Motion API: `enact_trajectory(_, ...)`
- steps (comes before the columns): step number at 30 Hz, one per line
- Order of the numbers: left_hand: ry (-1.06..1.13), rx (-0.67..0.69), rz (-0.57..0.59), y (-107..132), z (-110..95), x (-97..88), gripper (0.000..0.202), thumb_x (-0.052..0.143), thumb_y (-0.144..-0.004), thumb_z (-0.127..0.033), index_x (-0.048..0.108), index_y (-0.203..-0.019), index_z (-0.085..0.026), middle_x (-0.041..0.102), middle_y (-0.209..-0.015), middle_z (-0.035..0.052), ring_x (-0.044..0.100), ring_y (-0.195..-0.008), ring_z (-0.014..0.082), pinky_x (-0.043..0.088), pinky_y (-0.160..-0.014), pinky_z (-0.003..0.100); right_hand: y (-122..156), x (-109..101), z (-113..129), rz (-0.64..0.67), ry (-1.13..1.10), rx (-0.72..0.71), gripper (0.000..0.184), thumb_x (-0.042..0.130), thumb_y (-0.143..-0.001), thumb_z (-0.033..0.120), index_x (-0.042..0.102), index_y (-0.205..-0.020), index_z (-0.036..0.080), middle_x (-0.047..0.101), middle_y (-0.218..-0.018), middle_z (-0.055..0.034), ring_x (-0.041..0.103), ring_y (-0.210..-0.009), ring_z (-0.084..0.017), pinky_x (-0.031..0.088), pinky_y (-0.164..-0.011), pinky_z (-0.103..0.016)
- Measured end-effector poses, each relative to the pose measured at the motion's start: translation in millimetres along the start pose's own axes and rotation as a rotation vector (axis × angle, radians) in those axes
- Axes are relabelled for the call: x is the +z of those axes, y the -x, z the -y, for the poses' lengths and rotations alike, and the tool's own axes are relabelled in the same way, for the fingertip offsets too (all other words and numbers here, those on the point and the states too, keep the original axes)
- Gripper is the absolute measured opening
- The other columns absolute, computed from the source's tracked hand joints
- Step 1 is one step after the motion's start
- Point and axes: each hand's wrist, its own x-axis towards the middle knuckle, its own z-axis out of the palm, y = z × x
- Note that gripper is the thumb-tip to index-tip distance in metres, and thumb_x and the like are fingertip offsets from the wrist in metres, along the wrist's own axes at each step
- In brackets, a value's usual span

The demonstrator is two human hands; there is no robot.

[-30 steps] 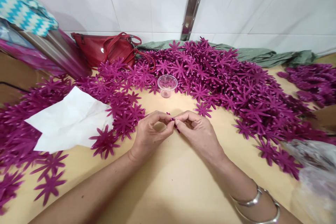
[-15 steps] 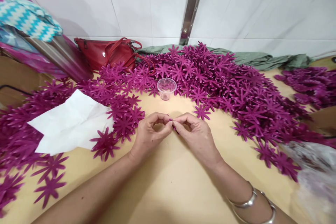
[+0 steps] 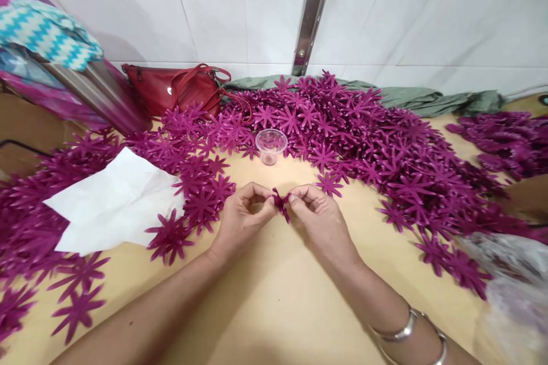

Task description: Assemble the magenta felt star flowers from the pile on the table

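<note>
Between my hands, above the table (image 3: 274, 296), is a small purple petal piece (image 3: 281, 203), its narrow lobes sticking up and down. My left hand (image 3: 250, 211) pinches its left side between thumb and index finger. On the other side, my right hand (image 3: 319, 214) grips it the same way, fingers curled. The fingertips hide part of the piece. Just beyond the hands stands a small clear plastic cup (image 3: 271, 147), with a little something pinkish at its bottom. A large heap of purple star-shaped petal pieces (image 3: 368, 137) curves around the far side.
White paper (image 3: 120, 205) lies over petal pieces at the left. A red bag (image 3: 158, 91) rests by the tiled wall, beside a metal post (image 3: 103, 91) with a blue-and-white cloth (image 3: 51, 31). Clear plastic bags (image 3: 514, 291) sit at the right edge. Green fabric (image 3: 419, 100) runs behind the heap.
My fingertips have drawn slightly apart, and more of the purple petal piece shows spread between them. The cup and heap stay where they were.
</note>
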Motion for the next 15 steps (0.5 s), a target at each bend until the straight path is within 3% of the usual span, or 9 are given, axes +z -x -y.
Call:
enact_trajectory(4, 0.080, -0.004, -0.033, -4, 0, -0.8, 0.013, 0.077, -0.084, -0.028, 0.069, -0.084, -0.017, 0.072, -0.081, 0.0029, 0.066, -0.074, 0.0143, 0.053, -0.072, 0.025, -5, -3, -6, -0.065, -0.147, -0.017, 0.018, 0.077, -0.082, 0.036, 0.066, -0.080, 0.022, 0.066, -0.074, 0.0027, 0.059, -0.067, -0.014, 0.051, -0.067, -0.028)
enact_trajectory(10, 0.103, -0.028, -0.110, -6, 2, 0.4, 0.020, 0.079, -0.081, -0.034, 0.068, -0.084, -0.018, 0.068, -0.078, 0.0013, 0.061, -0.073, 0.0146, 0.050, -0.070, 0.026, -8, -2, -7, -0.112, -0.425, 0.036, 0.016, 0.081, -0.081, 0.034, 0.071, -0.086, 0.022, 0.078, -0.097, -0.0028, 0.072, -0.092, -0.018, 0.059, -0.092, -0.035)
enact_trajectory(15, 0.118, -0.040, -0.158, -8, 5, -3.3, 0.016, 0.075, -0.084, -0.032, 0.065, -0.085, -0.019, 0.065, -0.079, -0.0002, 0.058, -0.074, 0.0142, 0.048, -0.071, 0.025, -16, -16, -6, -0.171, -0.501, 0.004, 0.016, 0.082, -0.084, 0.034, 0.071, -0.086, 0.024, 0.079, -0.096, -0.0008, 0.075, -0.092, -0.018, 0.063, -0.094, -0.039)
